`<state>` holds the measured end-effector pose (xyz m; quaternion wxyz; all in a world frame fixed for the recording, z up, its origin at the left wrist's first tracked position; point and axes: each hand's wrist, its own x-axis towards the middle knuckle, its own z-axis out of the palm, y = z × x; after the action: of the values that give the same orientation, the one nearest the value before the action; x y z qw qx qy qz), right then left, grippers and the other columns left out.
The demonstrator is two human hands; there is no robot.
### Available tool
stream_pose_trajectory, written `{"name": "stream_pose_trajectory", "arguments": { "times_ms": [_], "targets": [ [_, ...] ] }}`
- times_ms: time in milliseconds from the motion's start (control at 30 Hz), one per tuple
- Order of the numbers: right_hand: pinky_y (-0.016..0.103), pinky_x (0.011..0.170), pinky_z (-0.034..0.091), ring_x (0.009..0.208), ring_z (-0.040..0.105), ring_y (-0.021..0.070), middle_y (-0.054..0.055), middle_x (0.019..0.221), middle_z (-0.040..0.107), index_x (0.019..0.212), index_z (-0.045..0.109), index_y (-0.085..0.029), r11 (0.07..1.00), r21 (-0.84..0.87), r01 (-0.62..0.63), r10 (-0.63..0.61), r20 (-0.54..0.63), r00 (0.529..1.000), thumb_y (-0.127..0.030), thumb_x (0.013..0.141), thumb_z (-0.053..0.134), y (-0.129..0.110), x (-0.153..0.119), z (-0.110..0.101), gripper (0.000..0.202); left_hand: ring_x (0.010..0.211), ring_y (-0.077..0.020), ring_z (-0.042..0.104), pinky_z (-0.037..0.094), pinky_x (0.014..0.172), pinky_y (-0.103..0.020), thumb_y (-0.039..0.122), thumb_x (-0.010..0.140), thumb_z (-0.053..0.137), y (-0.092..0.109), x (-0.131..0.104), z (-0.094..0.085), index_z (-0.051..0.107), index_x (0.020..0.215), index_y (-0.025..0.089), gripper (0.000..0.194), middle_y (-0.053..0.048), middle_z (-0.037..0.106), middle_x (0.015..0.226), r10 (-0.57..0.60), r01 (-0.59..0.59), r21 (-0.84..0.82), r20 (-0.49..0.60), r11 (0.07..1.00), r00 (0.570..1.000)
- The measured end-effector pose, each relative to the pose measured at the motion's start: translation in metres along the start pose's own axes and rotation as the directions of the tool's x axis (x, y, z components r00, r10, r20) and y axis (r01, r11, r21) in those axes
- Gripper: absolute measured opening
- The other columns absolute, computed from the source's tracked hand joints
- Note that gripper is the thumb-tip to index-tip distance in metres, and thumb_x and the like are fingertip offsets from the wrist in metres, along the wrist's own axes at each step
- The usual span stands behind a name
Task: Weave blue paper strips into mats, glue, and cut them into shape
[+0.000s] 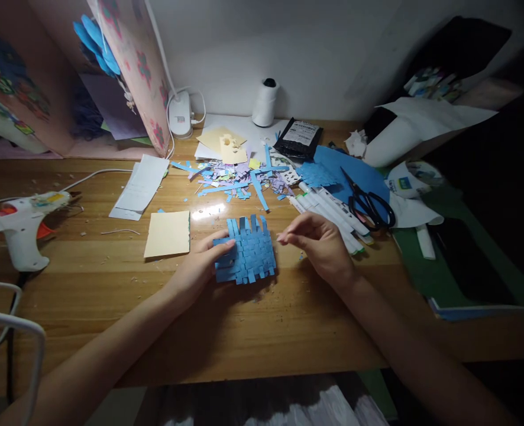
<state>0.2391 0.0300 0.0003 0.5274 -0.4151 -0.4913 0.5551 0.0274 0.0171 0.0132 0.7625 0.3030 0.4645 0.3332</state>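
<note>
A small mat of woven blue paper strips (pixel 255 251) is tilted up just above the table, with loose strip ends along its edges. My left hand (pixel 202 260) grips it by the left side, thumb on top and fingers underneath. To the right of the mat, apart from it, is my right hand (pixel 322 242), thumb and fingertips pinched together. Whatever lies between those fingertips is too small to make out. A cream square of card (pixel 168 234) rests on the table left of my left hand.
Paper scraps (pixel 239 177) are heaped behind the mat. White markers (pixel 328 213) and black scissors (pixel 366 201) lie at the right, near blue paper (pixel 355 171). A hot glue gun (pixel 25 228) stands at the left. A thread spool (pixel 265 105) is by the wall.
</note>
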Motion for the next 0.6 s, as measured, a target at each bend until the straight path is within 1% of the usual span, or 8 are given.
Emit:
{"name": "stream_pose_trajectory", "arguments": {
  "times_ms": [67, 100, 200, 300, 400, 467, 533, 600],
  "targets": [
    [0.03, 0.065, 0.056, 0.065, 0.066, 0.015, -0.001, 0.067, 0.07, 0.068, 0.065, -0.021, 0.999, -0.047, 0.003, -0.001, 0.028, 1.0, -0.021, 0.061, 0.08, 0.002, -0.004, 0.008, 0.016, 0.077, -0.0167, 0.062, 0.05, 0.067, -0.026, 0.031, 0.078, 0.062, -0.001, -0.001, 0.001, 0.062, 0.111, 0.018, 0.036, -0.007, 0.068, 0.096, -0.036, 0.038, -0.045, 0.048, 0.998, 0.998],
    [0.031, 0.066, 0.056, 0.065, 0.066, 0.0156, -0.001, 0.068, 0.071, 0.068, 0.067, -0.021, 0.997, -0.073, 0.029, -0.026, 0.035, 0.999, -0.02, 0.061, 0.08, 0.004, -0.007, 0.011, 0.015, 0.078, -0.0173, 0.063, 0.05, 0.068, -0.027, 0.031, 0.079, 0.061, -0.001, -0.001, 0.002, 0.063, 0.11, 0.017, 0.034, -0.008, 0.068, 0.095, -0.051, 0.056, -0.06, 0.08, 0.997, 0.996],
    [0.032, 0.067, 0.053, 0.068, 0.063, 0.0161, -0.001, 0.069, 0.069, 0.069, 0.07, -0.023, 0.965, -0.189, 0.182, -0.171, 0.071, 0.983, -0.017, 0.064, 0.078, 0.007, -0.012, 0.019, 0.011, 0.08, -0.0185, 0.063, 0.05, 0.071, -0.028, 0.028, 0.08, 0.059, -0.005, -0.001, 0.004, 0.065, 0.107, 0.017, 0.03, -0.009, 0.068, 0.095, -0.098, 0.113, -0.086, 0.16, 0.99, 0.982],
    [0.034, 0.072, 0.048, 0.076, 0.059, 0.017, 0.0, 0.075, 0.066, 0.073, 0.072, -0.025, 0.876, -0.372, 0.308, -0.274, 0.142, 0.951, -0.017, 0.067, 0.077, 0.009, -0.015, 0.021, 0.011, 0.081, -0.0176, 0.064, 0.05, 0.074, -0.029, 0.027, 0.08, 0.061, -0.008, -0.002, 0.005, 0.065, 0.107, 0.019, 0.028, -0.008, 0.068, 0.097, -0.137, 0.156, -0.098, 0.184, 0.983, 0.973],
    [0.034, 0.075, 0.045, 0.081, 0.054, 0.0178, 0.001, 0.079, 0.06, 0.075, 0.073, -0.027, 0.765, -0.543, 0.347, -0.293, 0.187, 0.938, -0.023, 0.067, 0.077, 0.009, -0.014, 0.021, 0.01, 0.085, -0.017, 0.064, 0.048, 0.078, -0.029, 0.029, 0.082, 0.06, -0.01, -0.004, 0.005, 0.065, 0.108, 0.021, 0.028, -0.007, 0.067, 0.1, -0.146, 0.165, -0.074, 0.216, 0.983, 0.965],
    [0.034, 0.075, 0.044, 0.082, 0.051, 0.018, 0.001, 0.08, 0.056, 0.075, 0.073, -0.027, 0.709, -0.607, 0.358, -0.285, 0.217, 0.934, -0.025, 0.069, 0.076, 0.01, -0.013, 0.02, 0.007, 0.087, -0.0173, 0.063, 0.047, 0.08, -0.03, 0.031, 0.082, 0.06, -0.011, -0.005, 0.005, 0.065, 0.108, 0.022, 0.028, -0.007, 0.067, 0.102, -0.14, 0.155, -0.051, 0.22, 0.987, 0.965],
    [0.035, 0.075, 0.044, 0.082, 0.05, 0.0186, 0.002, 0.08, 0.055, 0.073, 0.071, -0.025, 0.654, -0.646, 0.393, -0.292, 0.263, 0.92, -0.026, 0.071, 0.073, 0.011, -0.012, 0.021, 0.003, 0.089, -0.018, 0.062, 0.047, 0.08, -0.03, 0.033, 0.08, 0.063, -0.012, -0.005, 0.005, 0.066, 0.106, 0.022, 0.028, -0.006, 0.067, 0.101, -0.124, 0.13, -0.02, 0.186, 0.991, 0.975],
    [0.036, 0.077, 0.042, 0.083, 0.049, 0.0198, 0.002, 0.08, 0.055, 0.071, 0.069, -0.023, 0.593, -0.674, 0.44, -0.31, 0.313, 0.898, -0.025, 0.074, 0.071, 0.011, -0.011, 0.022, 0.004, 0.09, -0.019, 0.062, 0.046, 0.079, -0.03, 0.034, 0.077, 0.066, -0.012, -0.005, 0.006, 0.067, 0.103, 0.022, 0.029, -0.006, 0.068, 0.099, -0.1, 0.099, 0.014, 0.147, 0.995, 0.984]
  ]
}}
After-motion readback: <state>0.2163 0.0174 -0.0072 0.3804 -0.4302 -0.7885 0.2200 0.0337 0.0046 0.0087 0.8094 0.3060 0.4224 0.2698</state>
